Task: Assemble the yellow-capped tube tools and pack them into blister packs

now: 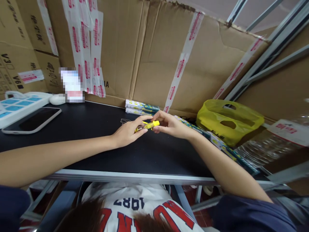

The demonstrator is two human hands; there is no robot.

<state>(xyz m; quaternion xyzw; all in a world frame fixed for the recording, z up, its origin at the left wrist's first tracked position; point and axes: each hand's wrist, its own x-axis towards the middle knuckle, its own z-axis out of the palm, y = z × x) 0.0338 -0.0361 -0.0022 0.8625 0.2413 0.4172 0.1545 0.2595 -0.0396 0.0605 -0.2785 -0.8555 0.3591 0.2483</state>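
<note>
Over the middle of the black table, my left hand (pixel 127 131) is closed on a short yellow pen with a clear barrel (pixel 147 126), pinched between thumb and fingers. The pen lies slantwise, its solid yellow end pointing right and up. My right hand (pixel 169 124) is curled round that end, thumb and fingertips bent close against it. Part of the barrel is hidden behind my left fingers. Just beyond my hands lie flat patterned packs (pixel 138 106) with white, yellow and green print. A small bunch of metal wire clips (pixel 125 121) rests beside my left hand.
At the left are a phone (pixel 40 120) and a white power strip (pixel 24 104) with blue sockets. A yellow plastic bag (pixel 217 119) and clear plastic packaging (pixel 265 146) stand at the right. Cardboard walls (pixel 164 54) close off the back; a metal frame (pixel 256 64) rises at the right.
</note>
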